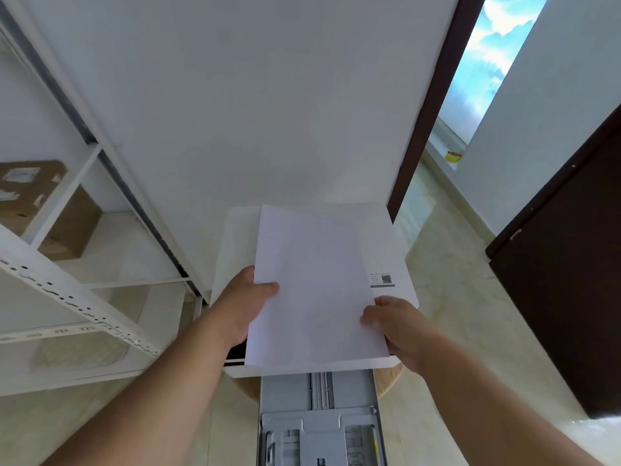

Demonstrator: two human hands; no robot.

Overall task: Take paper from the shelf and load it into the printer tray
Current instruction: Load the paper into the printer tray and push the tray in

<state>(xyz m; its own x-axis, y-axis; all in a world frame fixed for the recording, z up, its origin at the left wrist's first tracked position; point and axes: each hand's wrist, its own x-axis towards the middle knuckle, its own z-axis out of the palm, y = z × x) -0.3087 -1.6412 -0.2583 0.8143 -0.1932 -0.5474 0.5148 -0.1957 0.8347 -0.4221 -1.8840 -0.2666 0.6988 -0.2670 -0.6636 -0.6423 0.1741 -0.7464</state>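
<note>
I hold a stack of white paper flat above the white printer, which stands against the wall. My left hand grips the stack's left edge, thumb on top. My right hand grips its lower right edge. The grey printer tray is pulled out toward me below the paper, and its plastic guides show inside. The white metal shelf stands at the left.
A cardboard box sits on the shelf's upper level. The printer rests on a round wooden stool. A dark door stands at the right beside an open doorway. The floor is pale tile.
</note>
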